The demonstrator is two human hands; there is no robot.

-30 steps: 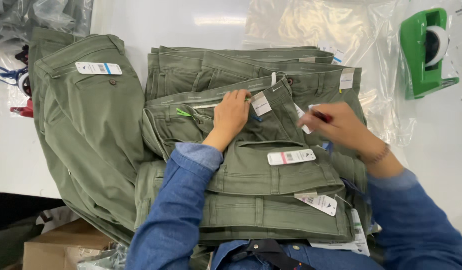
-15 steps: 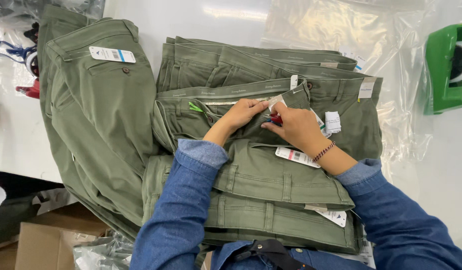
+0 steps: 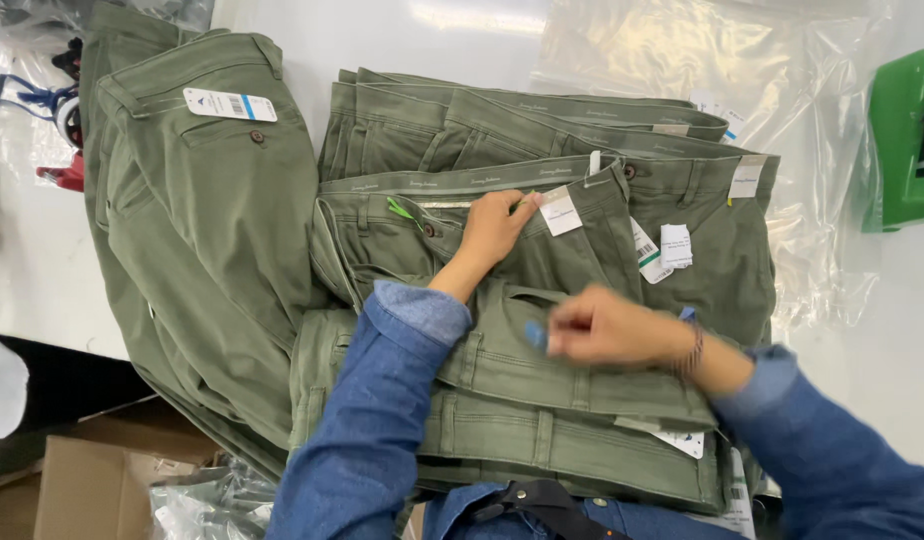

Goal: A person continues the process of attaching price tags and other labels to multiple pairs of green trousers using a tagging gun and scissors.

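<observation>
A pile of folded olive-green trousers (image 3: 542,440) lies on a white table (image 3: 312,30). My left hand (image 3: 497,225) rests flat on the waistband of one pair, next to a white paper tag (image 3: 560,211). My right hand (image 3: 607,325), blurred by motion, hovers over the lower pairs with its fingers pinched around a small blue thing (image 3: 535,334); what that is I cannot tell. More white tags (image 3: 662,246) hang from the pairs to the right. Both arms wear blue denim sleeves.
Another olive pair (image 3: 202,210) with a white sticker lies spread at the left. Clear plastic bags (image 3: 722,60) cover the table's far right, beside a green tape dispenser (image 3: 907,140). A cardboard box (image 3: 92,485) stands below the table's edge at the lower left.
My right hand has drawn back from the tag at the waistband toward me and down. My left hand has stayed on the waistband. The view has shifted slightly.
</observation>
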